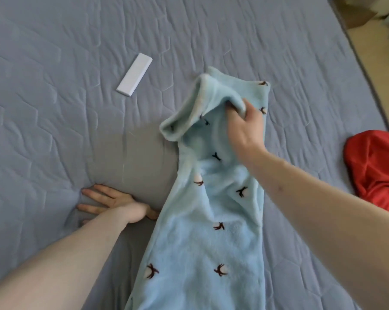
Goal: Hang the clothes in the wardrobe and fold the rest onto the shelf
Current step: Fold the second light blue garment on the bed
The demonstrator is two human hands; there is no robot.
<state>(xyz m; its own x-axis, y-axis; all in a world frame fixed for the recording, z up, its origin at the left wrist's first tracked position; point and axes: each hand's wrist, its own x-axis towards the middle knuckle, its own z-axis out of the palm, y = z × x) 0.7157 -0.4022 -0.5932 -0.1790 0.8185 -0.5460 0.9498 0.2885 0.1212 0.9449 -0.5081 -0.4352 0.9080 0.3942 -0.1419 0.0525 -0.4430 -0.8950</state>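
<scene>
A light blue fleece garment (213,231) with small dark motifs lies stretched along the grey quilted bed (54,108), running from the bottom middle up to the centre. My right hand (245,128) grips a bunched fold of its far end and lifts it a little off the bed. My left hand (113,203) lies flat with fingers spread, pressing on the bed just left of the garment.
A white flat remote (134,74) lies on the bed to the upper left. A red shiny garment (377,168) sits at the right edge. The bed's right edge and beige floor (381,54) show at the upper right.
</scene>
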